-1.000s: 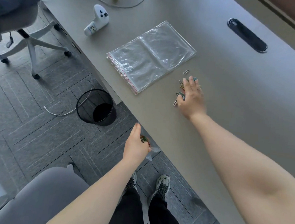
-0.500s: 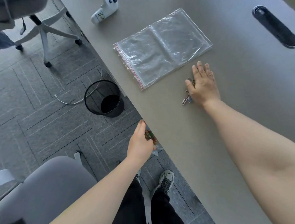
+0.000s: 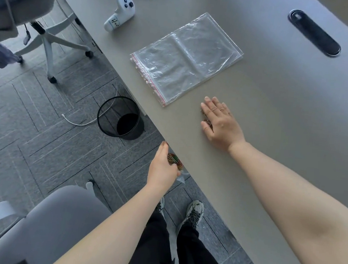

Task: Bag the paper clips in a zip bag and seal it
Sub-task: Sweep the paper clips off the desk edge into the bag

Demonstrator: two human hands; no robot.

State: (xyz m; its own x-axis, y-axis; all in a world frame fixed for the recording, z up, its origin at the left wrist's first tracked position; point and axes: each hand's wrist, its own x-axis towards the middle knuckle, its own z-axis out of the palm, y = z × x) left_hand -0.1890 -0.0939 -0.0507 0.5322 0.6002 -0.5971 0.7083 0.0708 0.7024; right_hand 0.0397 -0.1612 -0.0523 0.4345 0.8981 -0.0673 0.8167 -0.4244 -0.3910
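Desk (image 3: 276, 111): grey. Right hand (image 3: 220, 123) lies flat, fingers spread, palm down over a few clips (image 3: 206, 122) on the desk, not gripping them. Left hand (image 3: 162, 168), at the desk edge, grasps a bag (image 3: 180, 177) holding coloured clips. Stack of zip bags (image 3: 186, 57) lies beyond the right hand, apart from it.

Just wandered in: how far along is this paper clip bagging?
Partly done: the left hand holds a small bag with clips at the desk edge. The right hand lies flat over loose clips. Dropping them in and sealing remain.
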